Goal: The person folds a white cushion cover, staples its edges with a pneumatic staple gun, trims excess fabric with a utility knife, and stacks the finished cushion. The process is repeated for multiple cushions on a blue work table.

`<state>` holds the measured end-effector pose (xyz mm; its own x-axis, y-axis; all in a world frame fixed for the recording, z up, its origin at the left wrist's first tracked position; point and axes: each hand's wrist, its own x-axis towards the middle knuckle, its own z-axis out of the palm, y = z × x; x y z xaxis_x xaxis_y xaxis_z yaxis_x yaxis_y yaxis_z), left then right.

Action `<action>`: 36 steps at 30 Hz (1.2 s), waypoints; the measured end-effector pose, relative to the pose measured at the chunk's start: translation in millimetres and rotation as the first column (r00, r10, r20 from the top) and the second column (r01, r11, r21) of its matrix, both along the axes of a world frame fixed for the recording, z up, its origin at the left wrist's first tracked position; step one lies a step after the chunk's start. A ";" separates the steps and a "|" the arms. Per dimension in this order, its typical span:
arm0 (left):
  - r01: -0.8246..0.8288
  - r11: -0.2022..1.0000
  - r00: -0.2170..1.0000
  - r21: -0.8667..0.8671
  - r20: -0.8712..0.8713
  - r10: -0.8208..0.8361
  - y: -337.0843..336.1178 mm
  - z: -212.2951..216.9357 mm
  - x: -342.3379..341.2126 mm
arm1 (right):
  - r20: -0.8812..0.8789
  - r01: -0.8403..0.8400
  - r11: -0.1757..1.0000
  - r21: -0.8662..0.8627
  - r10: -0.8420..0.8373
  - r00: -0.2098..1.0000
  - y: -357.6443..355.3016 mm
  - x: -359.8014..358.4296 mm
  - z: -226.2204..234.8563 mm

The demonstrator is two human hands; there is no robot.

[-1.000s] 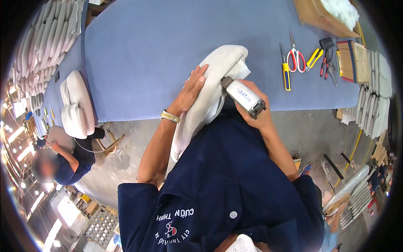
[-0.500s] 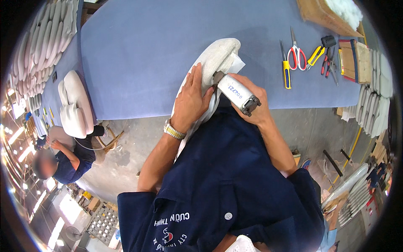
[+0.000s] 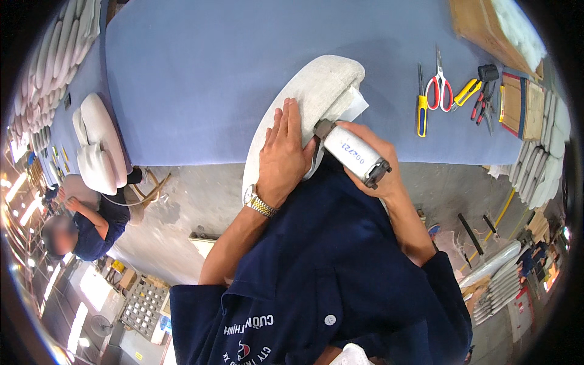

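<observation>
A curved, light-grey fabric-covered cushion (image 3: 322, 78) lies over the near edge of the blue table, a white flap of material (image 3: 354, 107) sticking out at its right side. My left hand (image 3: 283, 155) is pressed flat on the cushion, fingers stretched out and pointing away from me. In my right hand (image 3: 382, 152) is a silver staple gun (image 3: 353, 153), its dark nose against the cushion's right edge, close to my left thumb. The handle of the staple gun and most of my right fingers are hidden behind its body.
To the right on the table (image 3: 182, 91) lie a screwdriver (image 3: 421, 112), red-handled scissors (image 3: 439, 92), a yellow cutter (image 3: 466, 95) and pliers (image 3: 479, 108). A cardboard box (image 3: 480, 27) with white filling stands beyond. Finished cushions (image 3: 100, 146) and a seated person (image 3: 91, 225) are at left.
The cushion has turned so more of its top shows. My left hand, still flat, has shifted slightly right on it; my right hand and the staple gun have moved a little right and nearer.
</observation>
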<state>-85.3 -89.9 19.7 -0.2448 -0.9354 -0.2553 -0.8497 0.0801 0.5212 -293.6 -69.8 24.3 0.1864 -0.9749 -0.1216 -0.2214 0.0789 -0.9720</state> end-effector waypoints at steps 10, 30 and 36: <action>0.017 1.000 1.000 -0.014 -0.018 -0.018 1.3 -0.7 4.5 | -0.085 -0.004 0.993 -0.116 -0.006 0.996 10.2 0.2 -3.5; -0.002 1.000 1.000 -0.016 -0.014 0.002 6.5 -0.7 1.4 | -0.168 -0.064 0.995 -0.071 0.052 0.985 27.0 4.2 1.7; 0.005 1.000 1.000 0.007 0.027 -0.005 8.3 -2.3 -1.1 | -0.188 -0.063 0.998 -0.004 0.062 0.980 24.4 10.9 12.6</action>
<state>-86.4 -81.6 17.4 -0.2424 -0.9323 -0.2684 -0.8631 0.0809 0.4986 -282.7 -45.4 36.9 0.2218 -0.9635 -0.1501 -0.4039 0.0493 -0.9135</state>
